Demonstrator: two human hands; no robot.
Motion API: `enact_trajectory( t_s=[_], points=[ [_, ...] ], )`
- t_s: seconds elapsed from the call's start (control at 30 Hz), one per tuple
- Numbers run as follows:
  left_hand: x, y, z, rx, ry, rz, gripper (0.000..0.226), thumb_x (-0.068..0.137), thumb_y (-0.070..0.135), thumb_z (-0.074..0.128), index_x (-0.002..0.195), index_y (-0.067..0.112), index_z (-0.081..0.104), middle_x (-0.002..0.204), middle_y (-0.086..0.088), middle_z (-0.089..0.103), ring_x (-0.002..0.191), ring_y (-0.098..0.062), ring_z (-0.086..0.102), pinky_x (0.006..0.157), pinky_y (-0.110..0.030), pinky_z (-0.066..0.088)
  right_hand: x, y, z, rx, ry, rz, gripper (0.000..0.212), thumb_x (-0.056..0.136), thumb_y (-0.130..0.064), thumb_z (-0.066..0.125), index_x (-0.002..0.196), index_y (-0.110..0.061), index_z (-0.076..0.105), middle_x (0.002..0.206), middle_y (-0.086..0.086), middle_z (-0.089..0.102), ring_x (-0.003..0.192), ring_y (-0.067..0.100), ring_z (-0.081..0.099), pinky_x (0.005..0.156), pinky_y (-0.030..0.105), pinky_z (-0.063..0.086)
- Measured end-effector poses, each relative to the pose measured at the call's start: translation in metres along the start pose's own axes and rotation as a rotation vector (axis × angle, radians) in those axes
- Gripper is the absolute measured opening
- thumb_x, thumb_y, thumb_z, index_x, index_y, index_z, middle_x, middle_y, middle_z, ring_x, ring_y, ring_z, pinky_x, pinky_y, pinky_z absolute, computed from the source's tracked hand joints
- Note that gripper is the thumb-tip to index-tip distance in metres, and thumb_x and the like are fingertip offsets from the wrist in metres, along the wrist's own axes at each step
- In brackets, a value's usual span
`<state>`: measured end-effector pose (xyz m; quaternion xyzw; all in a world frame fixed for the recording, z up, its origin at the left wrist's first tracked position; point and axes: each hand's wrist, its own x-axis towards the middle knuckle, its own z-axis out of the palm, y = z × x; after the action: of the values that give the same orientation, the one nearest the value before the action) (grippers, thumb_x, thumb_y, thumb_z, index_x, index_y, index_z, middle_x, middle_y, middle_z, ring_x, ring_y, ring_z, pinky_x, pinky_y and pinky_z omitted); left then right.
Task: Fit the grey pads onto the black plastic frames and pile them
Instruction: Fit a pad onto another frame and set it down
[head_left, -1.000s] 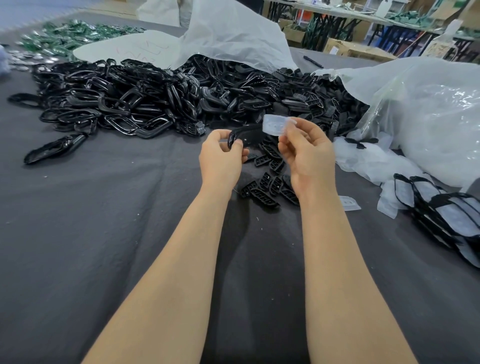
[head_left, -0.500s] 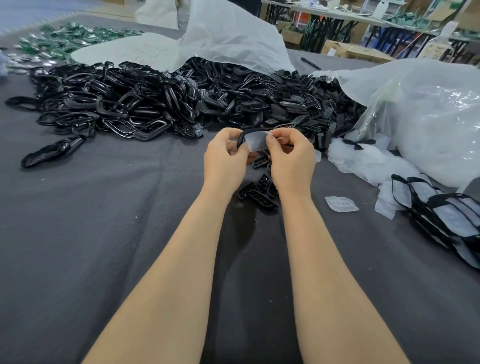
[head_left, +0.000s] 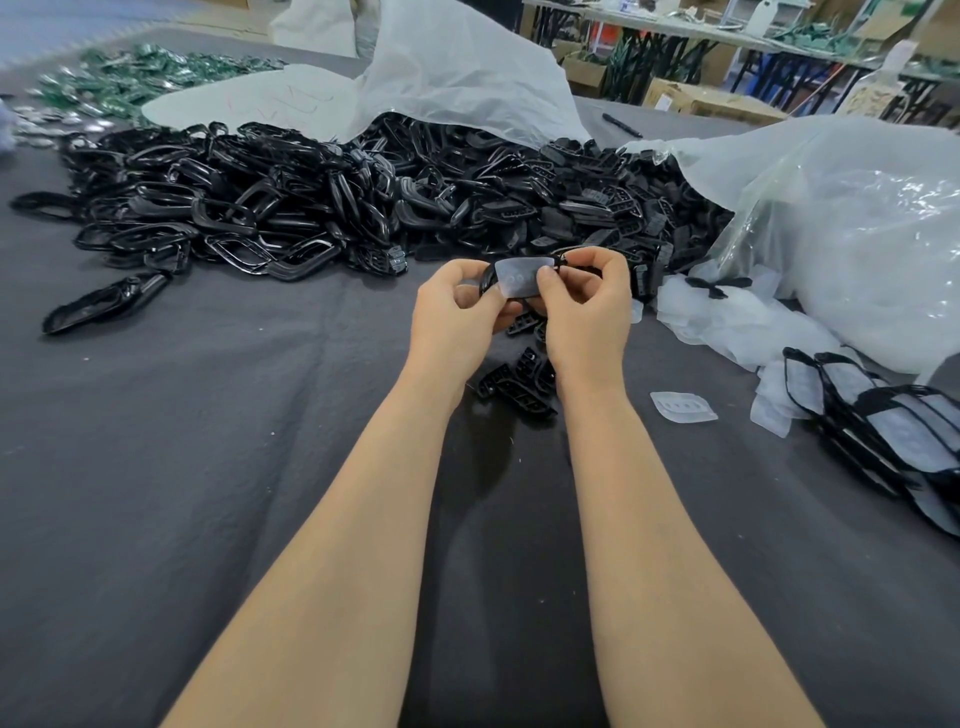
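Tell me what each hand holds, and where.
Left hand grips the black frame by its left end; right hand pinches the grey pad by its right edge, against the frame.

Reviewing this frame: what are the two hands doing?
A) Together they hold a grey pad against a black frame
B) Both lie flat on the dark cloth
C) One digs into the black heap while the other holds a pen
A: the left hand grips the black frame and the right hand pinches the grey pad laid over it.
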<state>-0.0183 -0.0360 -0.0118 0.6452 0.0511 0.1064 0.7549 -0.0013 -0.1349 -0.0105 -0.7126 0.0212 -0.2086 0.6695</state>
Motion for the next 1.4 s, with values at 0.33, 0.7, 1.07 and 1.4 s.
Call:
enact_trajectory(
  t_s=[0.33, 0.7, 1.07, 1.4],
  points=[
    [0.000, -0.001, -0.002, 0.078, -0.001, 0.051, 0.021, 0.093, 0.004, 0.059, 0.089, 0.025, 0.060, 0.071, 0.006, 0.068, 0.068, -0.003, 0.067, 0.077, -0.023, 0.057, 0.010, -0.002, -0.012, 0.222, -0.179, 0.209, 0.018, 0.091, 0.002, 0.058, 0.092, -0.016, 0.059, 0.090, 0.002, 0.064, 0.080, 0.010, 0.065, 0.070, 0.020, 0.054],
    [0.004, -0.006, -0.003, 0.181, -0.016, 0.089, 0.032, 0.092, 0.003, 0.059, 0.084, 0.035, 0.059, 0.074, 0.006, 0.067, 0.064, 0.000, 0.065, 0.074, -0.024, 0.058, 0.014, 0.003, -0.022, 0.118, -0.266, 0.292, 0.015, 0.091, 0.001, 0.058, 0.086, -0.012, 0.063, 0.087, 0.006, 0.068, 0.080, 0.015, 0.068, 0.069, 0.022, 0.055],
    [0.004, -0.007, -0.004, 0.217, 0.002, 0.105, 0.030, 0.094, 0.004, 0.057, 0.087, 0.033, 0.059, 0.077, 0.004, 0.065, 0.062, 0.003, 0.064, 0.070, -0.019, 0.055, 0.014, -0.004, -0.028, 0.293, -0.411, 0.470, 0.017, 0.095, 0.003, 0.050, 0.091, -0.006, 0.064, 0.081, 0.004, 0.069, 0.069, 0.009, 0.069, 0.065, 0.019, 0.057],
    [0.003, -0.006, -0.002, 0.265, 0.001, 0.104, 0.021, 0.092, 0.005, 0.058, 0.104, 0.021, 0.065, 0.079, 0.007, 0.068, 0.069, -0.001, 0.065, 0.085, -0.037, 0.058, 0.017, 0.007, -0.021, 0.141, -0.345, 0.383, 0.019, 0.096, -0.001, 0.052, 0.083, -0.006, 0.065, 0.082, 0.008, 0.069, 0.072, 0.010, 0.070, 0.071, 0.019, 0.056]
  ],
)
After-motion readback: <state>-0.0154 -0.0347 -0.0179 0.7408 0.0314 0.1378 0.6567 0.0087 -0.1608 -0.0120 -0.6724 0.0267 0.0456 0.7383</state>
